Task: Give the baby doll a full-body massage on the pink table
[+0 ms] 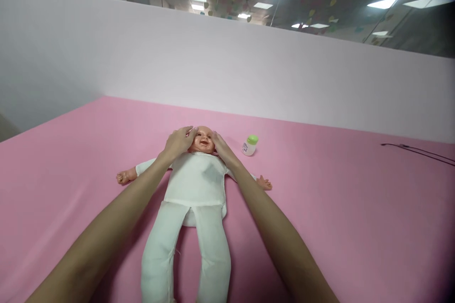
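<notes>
A baby doll (199,180) in white cloth lies on its back, its smiling plastic head at the far end and both arms spread sideways. My left hand (180,142) rests against the left side of the doll's head, fingers stretched out near its brow. On the other side of the head, my right hand (222,147) lies along the cheek and temple; its fingers are extended and partly hidden. A grey smudge marks the doll's chest. Just right of my right hand stands a small white jar (249,147) with a green lid.
The doll lies on a pink padded surface (348,208). A white wall (227,66) rises along its far edge and on the left. A thin black cord (414,148) lies at the far right.
</notes>
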{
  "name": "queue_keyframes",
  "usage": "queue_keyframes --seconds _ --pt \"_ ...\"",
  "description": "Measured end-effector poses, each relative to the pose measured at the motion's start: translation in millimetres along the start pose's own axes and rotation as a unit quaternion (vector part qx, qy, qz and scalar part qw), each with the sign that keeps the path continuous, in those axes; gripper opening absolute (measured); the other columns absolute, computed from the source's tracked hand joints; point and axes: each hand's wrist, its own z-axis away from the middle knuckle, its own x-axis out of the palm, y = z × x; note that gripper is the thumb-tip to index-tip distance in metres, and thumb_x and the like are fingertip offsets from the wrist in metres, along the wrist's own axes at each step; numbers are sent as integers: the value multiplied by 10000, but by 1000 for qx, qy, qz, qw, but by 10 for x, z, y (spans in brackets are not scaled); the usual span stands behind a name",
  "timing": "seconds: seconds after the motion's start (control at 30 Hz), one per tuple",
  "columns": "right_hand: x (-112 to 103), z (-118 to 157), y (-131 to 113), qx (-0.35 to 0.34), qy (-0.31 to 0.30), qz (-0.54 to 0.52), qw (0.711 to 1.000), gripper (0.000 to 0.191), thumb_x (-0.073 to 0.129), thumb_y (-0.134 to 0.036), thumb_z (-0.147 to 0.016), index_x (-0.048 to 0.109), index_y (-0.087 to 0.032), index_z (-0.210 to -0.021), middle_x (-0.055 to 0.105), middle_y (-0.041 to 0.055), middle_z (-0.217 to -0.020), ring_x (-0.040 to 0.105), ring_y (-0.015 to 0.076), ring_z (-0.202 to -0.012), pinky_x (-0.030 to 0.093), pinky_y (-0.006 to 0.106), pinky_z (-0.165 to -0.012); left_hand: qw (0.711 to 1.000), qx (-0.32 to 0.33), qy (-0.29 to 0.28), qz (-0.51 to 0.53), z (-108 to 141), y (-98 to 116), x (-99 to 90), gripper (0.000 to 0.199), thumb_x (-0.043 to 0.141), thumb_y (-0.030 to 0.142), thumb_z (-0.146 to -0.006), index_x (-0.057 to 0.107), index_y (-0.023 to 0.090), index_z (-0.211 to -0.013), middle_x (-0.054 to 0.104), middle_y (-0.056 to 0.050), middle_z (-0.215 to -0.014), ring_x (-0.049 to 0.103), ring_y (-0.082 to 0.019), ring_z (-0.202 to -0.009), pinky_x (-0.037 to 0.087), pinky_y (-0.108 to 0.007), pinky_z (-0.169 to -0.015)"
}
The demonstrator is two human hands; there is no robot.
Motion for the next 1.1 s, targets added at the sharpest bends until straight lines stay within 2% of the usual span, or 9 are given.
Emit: queue_keyframes --seconds 0.13,0.37,0.5,0.63,0.73,0.83,0.93,1.0,1.1 --pt "13 -41 -20 8 -33 -39 999 564 567 -696 -986 669 -294 -1367 701 56 -1412 668 235 -1272 532 400 -1096 1000 -29 -1 -8 -7 28 -6 568 389 640 -1041 806 253 -1041 796 -84 -932 709 -284 -890 431 -326 -681" --pt "-2 -108 18 58 29 -19 998 702 731 -642 -874 604 -272 -1456 683 93 -1425 675 255 -1266 543 410 -1083 999 -38 0 -26 -31 53 -7 532 542 692 -954 819 240 -996 785 -101 -852 708 -291 -801 436 -347 -690" --pt "-10 -132 48 46 35 -12 998 601 699 -656 -895 664 -283 -1365 711 74 -1378 675 247 -1258 535 407 -1090 999 -50 -11 -9 -41 32 -13 511 559 676 -950 818 236 -983 754 -86 -746 694 -279 -718 437 -351 -665" --pt "0 -129 36 33 39 -18 999 441 592 -599 -990 725 -265 -1245 731 67 -1339 679 234 -1237 536 391 -1083 999 -45 0 -20 -63 -7 11 472 479 551 -1015 777 233 -832 725 -85 -696 701 -278 -756 431 -342 -670" --pt "13 -115 12 40 37 -26 998 407 537 -564 -1028 742 -251 -1189 747 68 -1304 687 235 -1222 545 390 -1071 998 -49 8 -31 -73 -19 25 499 434 508 -1036 733 223 -755 691 -84 -645 696 -279 -744 412 -342 -653" --pt "14 -102 -4 32 18 -34 999 468 595 -626 -984 727 -261 -1246 730 71 -1349 688 246 -1232 545 403 -1076 999 -42 7 -30 -57 10 13 550 478 645 -1000 748 223 -772 685 -92 -628 703 -305 -771 406 -350 -642" --pt "4 -99 -3 46 29 -28 998 619 697 -669 -897 664 -281 -1379 677 77 -1446 668 259 -1276 539 428 -1093 999 -47 5 -25 -31 49 -9 544 563 715 -935 786 224 -866 709 -97 -653 711 -326 -814 413 -355 -639" --pt "0 -106 9 50 34 -22 998 624 699 -663 -896 658 -285 -1391 670 75 -1457 657 259 -1296 526 437 -1111 999 -49 1 -21 -26 53 -13 534 561 701 -942 783 224 -856 715 -96 -662 705 -317 -808 412 -352 -637" --pt "0 -128 48 37 28 -22 999 507 627 -629 -962 698 -286 -1327 692 64 -1426 660 247 -1293 516 432 -1124 998 -49 6 -30 -48 13 4 507 493 596 -1009 727 225 -755 699 -88 -650 680 -285 -760 394 -344 -631"
